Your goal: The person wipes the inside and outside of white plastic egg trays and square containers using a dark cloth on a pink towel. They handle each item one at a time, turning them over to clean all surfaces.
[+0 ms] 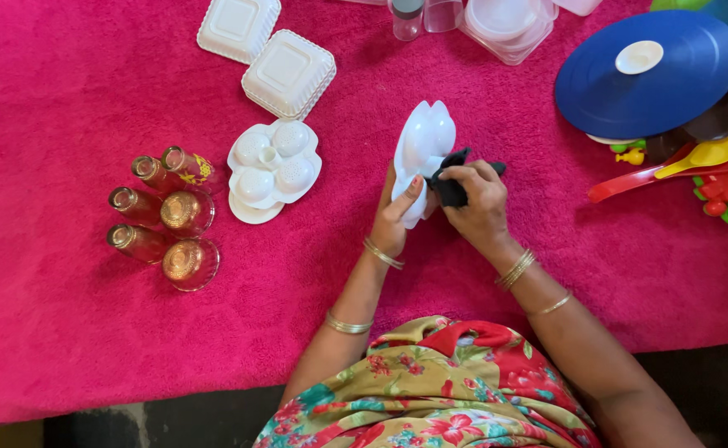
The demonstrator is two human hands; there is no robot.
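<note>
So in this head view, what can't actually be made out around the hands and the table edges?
- White plastic dish: its lower part is covered by the left hand.
- Black cloth: mostly bunched under the right hand, so its shape is unclear.
- Clear containers: cut off by the top edge.
- Items under the blue lid: largely hidden by it and cut by the right edge.

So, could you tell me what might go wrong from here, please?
The left hand grips the white sectioned dish only by its lower edge while the right hand presses a dark cloth against it; it might slip. The small glasses lie on their sides, closely grouped, and could roll if the pink cloth is tugged.
</note>
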